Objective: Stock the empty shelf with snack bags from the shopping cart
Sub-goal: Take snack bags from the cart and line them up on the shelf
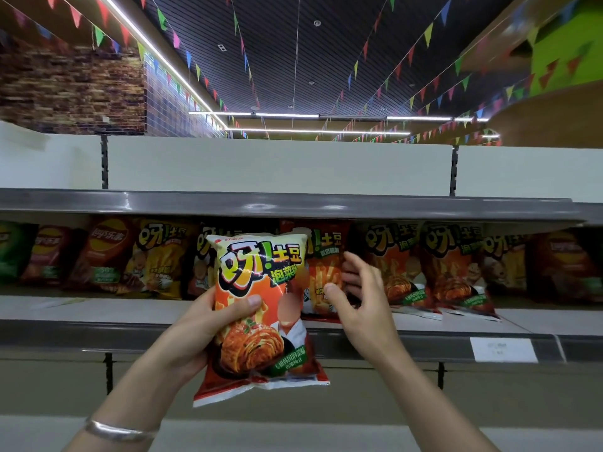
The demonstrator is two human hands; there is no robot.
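My left hand (208,324) grips a red and orange snack bag (257,321) by its left side, thumb across the front, and holds it upright in front of the middle shelf (98,309). My right hand (355,295) hovers just right of the bag with loosely spread fingers and holds nothing. It is in front of an orange snack bag (323,265) that stands on the shelf. A row of snack bags (450,269) lines the back of that shelf. The shopping cart is out of view.
The top shelf (293,203) above is a grey ledge with a white back panel (277,168) and nothing visible on it. A white price label (504,350) sits on the middle shelf's front rail at the right. Strings of pennant flags hang from the ceiling.
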